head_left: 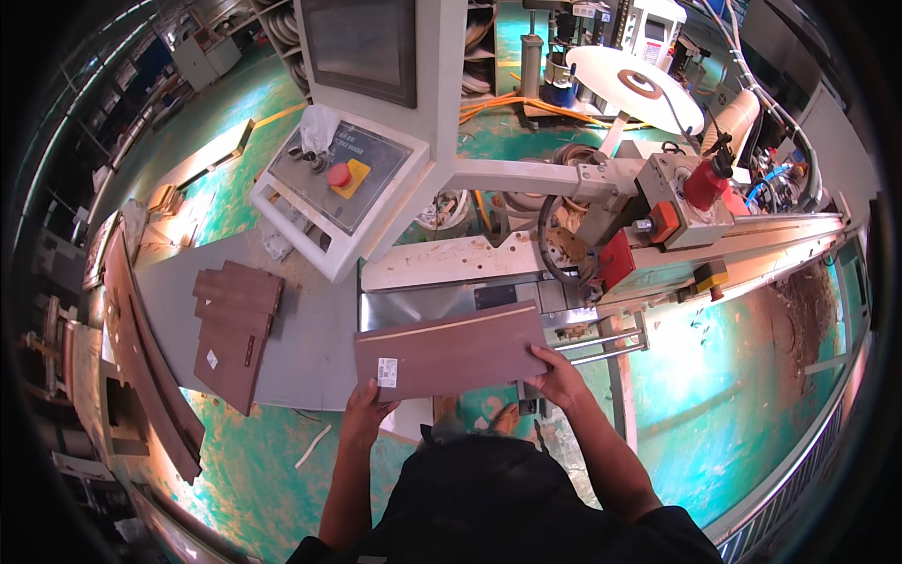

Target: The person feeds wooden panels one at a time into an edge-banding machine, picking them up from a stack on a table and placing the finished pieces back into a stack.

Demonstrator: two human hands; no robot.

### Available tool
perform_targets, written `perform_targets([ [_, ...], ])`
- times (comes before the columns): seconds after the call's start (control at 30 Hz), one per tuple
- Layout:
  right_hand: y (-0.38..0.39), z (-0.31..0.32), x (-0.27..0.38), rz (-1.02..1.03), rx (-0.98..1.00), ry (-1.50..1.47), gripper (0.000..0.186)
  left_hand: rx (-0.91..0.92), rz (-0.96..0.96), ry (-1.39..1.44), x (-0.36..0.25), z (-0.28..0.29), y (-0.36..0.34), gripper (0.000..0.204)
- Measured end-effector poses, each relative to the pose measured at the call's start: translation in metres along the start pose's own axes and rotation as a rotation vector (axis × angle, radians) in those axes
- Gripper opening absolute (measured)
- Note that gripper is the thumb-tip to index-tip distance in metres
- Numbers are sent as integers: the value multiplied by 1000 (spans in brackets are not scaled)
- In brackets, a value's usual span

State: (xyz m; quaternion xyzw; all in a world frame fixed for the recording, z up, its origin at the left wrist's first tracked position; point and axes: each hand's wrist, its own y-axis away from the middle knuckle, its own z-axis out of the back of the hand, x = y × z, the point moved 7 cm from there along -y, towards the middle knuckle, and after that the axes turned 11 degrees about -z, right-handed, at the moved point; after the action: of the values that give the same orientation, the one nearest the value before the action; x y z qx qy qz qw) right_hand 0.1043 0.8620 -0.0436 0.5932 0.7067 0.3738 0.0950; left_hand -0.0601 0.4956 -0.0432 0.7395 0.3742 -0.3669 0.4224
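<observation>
A rectangular brown panel [451,350] with a white label and a pale strip along its far edge spans the middle of the head view, in front of the machine's metal bed [413,310]. My left hand [366,406] grips the near left corner from below, fingertips at the edge beside the label. My right hand [554,374] holds the right end, thumb at the edge. Both hands are closed on the panel. To the left, several brown pieces [235,329] lie stacked on a grey table surface [178,282].
A control console [338,188] with screen and red button stands above the panel. The machine head [676,235] and its long rail occupy the right. Long curved brown boards [141,348] lean at far left. Hoses, a bucket [442,211] and a large white disc [634,85] are behind.
</observation>
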Motion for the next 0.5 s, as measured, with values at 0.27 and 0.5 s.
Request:
perform_targets([
  [0.27,-47,-11,-45,193,-12,-336,38,-34,127,-22,7,15,-55,57],
  [0.5,-85,-52,-94,111,-213,81,46,147,492,-91,26,56,-93,44],
])
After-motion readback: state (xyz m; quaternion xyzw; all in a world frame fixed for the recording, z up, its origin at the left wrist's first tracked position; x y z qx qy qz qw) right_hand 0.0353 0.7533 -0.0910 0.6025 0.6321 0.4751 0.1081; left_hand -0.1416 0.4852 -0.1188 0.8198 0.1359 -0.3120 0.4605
